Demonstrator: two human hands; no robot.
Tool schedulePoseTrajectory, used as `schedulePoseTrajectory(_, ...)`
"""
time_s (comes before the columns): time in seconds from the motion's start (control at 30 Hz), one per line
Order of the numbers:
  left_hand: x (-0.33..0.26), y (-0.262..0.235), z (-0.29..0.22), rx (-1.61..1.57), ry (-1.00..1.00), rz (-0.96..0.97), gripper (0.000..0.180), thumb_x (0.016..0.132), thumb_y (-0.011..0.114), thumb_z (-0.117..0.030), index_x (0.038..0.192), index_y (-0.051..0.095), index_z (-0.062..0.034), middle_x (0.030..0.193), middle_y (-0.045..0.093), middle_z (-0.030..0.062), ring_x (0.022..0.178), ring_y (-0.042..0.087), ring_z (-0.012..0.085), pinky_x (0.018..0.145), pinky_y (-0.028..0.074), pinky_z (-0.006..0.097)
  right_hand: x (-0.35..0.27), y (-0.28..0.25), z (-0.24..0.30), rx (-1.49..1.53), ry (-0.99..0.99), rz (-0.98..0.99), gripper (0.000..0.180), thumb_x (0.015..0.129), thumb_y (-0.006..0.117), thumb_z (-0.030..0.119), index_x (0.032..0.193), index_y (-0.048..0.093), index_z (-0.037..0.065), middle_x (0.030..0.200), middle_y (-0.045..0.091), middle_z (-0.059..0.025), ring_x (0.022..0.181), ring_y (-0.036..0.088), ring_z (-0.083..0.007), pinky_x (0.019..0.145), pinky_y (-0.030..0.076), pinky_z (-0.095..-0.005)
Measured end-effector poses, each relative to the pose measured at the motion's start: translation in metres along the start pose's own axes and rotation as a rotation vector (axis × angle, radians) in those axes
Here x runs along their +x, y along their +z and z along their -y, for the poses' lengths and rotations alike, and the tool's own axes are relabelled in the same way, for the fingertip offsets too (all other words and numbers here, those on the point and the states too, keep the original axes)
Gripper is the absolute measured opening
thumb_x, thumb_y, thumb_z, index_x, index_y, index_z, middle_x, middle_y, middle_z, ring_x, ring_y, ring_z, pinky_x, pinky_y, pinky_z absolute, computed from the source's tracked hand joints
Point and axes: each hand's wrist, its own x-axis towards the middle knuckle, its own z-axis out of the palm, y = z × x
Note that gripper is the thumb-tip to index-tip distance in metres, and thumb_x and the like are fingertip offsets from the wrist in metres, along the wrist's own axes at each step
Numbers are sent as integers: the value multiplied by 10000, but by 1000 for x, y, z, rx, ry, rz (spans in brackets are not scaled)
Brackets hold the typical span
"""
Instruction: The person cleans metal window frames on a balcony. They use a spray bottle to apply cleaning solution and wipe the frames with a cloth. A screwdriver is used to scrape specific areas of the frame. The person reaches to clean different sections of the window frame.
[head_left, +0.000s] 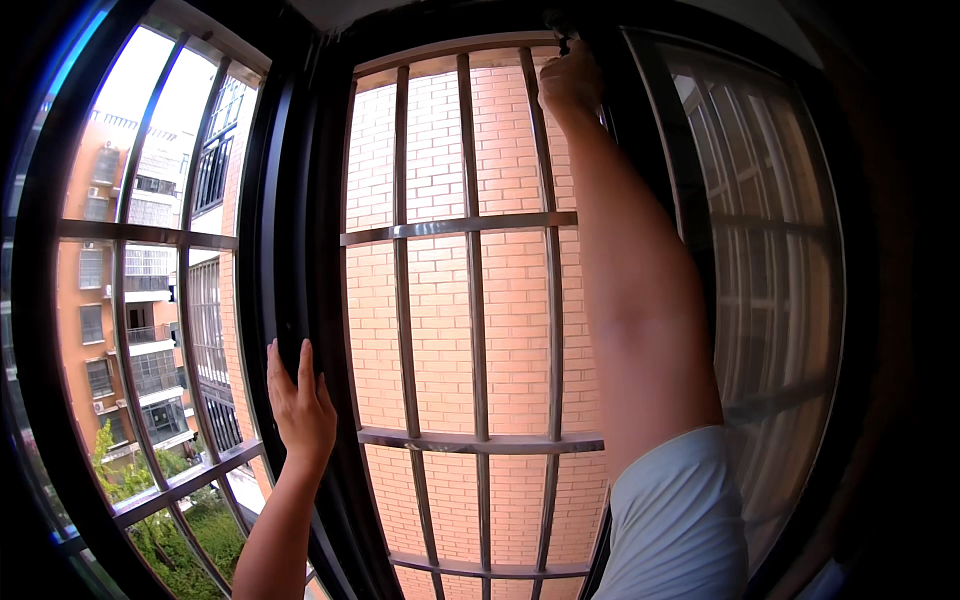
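My left hand rests against the dark window post between the two windows, its fingers stretched upward and nothing held. High up, my right hand is closed in a fist at the top right corner of the middle window. A small dark piece shows just above that fist, against the black top frame. What the fingers grip is too dark and too far off to make out. My right arm, in a light blue sleeve, crosses the right side of the opening.
Metal security bars cross the middle window, with a brick wall behind them. Through the barred left window show an orange apartment building and green trees. A glass window sash stands at the right, reflecting bars.
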Motion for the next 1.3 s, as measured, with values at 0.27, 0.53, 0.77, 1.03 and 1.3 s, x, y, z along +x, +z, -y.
schedulePoseTrajectory(0.27,1,-5,-1,-3,-8,11,498,850,554,-53,1325,426,-132,1374,312,237,1259,359,412,1004,366,475,-4,-14,37,-415,57,231,442,833,628,149,1226,451,55,1136,601,-135,1013,618,-207,740,544,-307)
schedulePoseTrajectory(0.53,1,0,-5,-19,-14,3,492,845,559,-43,1316,436,-118,1372,314,237,1260,358,414,996,377,470,24,35,24,-339,-37,274,668,691,797,200,1195,432,-42,1085,611,-192,964,639,-283,779,554,-325)
schedulePoseTrajectory(0.77,2,2,-4,-10,-19,3,490,852,553,-47,1320,434,-128,1373,315,236,1259,360,412,995,379,472,-21,23,58,-299,-63,250,725,726,771,252,1257,382,-51,1093,603,-200,975,631,-302,768,559,-343)
schedulePoseTrajectory(1.03,1,-1,0,-17,3,-3,496,851,555,-46,1324,430,-129,1374,316,230,1255,368,407,991,384,469,3,10,23,-327,-6,254,617,819,659,184,1327,340,41,1178,573,-165,1054,600,-262,754,555,-324)
schedulePoseTrajectory(1.3,2,5,-3,-16,20,-30,528,846,568,-41,1340,417,-149,1381,319,241,1230,401,412,960,410,443,47,64,17,-1049,-440,421,430,786,668,79,1200,550,75,1180,597,-84,1084,582,-213,731,532,-262)
